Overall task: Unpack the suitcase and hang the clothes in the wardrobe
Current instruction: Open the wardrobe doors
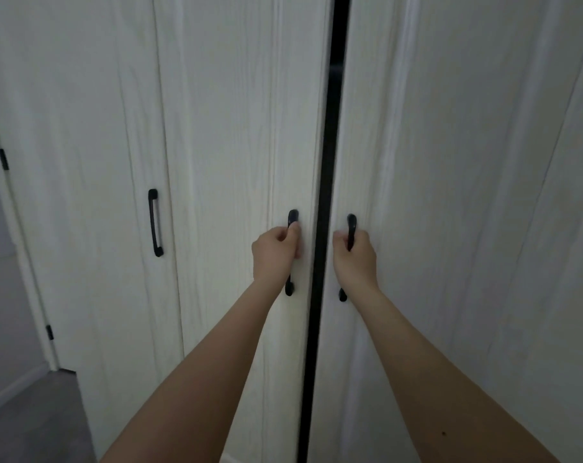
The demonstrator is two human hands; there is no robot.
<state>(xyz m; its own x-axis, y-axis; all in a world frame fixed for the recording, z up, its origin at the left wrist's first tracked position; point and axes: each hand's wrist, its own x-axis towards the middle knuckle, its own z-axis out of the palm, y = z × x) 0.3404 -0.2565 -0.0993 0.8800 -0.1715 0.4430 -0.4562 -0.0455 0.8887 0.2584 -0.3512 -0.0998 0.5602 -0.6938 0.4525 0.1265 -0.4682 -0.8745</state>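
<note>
A tall white wardrobe fills the view, with a left door (236, 128) and a right door (450, 128) in front of me. A narrow dark gap (330, 128) runs between them, so the doors stand slightly apart. My left hand (275, 253) is closed around the left door's black handle (293, 217). Around the right door's black handle (351, 222) my right hand (355, 259) is closed too. Nothing inside the wardrobe can be made out through the gap. No suitcase or clothes are in view.
Another white wardrobe door (83, 162) with a black handle (155, 222) stands further left. At the far left edge is a white room door frame with black hinges (3, 158). Grey floor (29, 419) shows at the bottom left.
</note>
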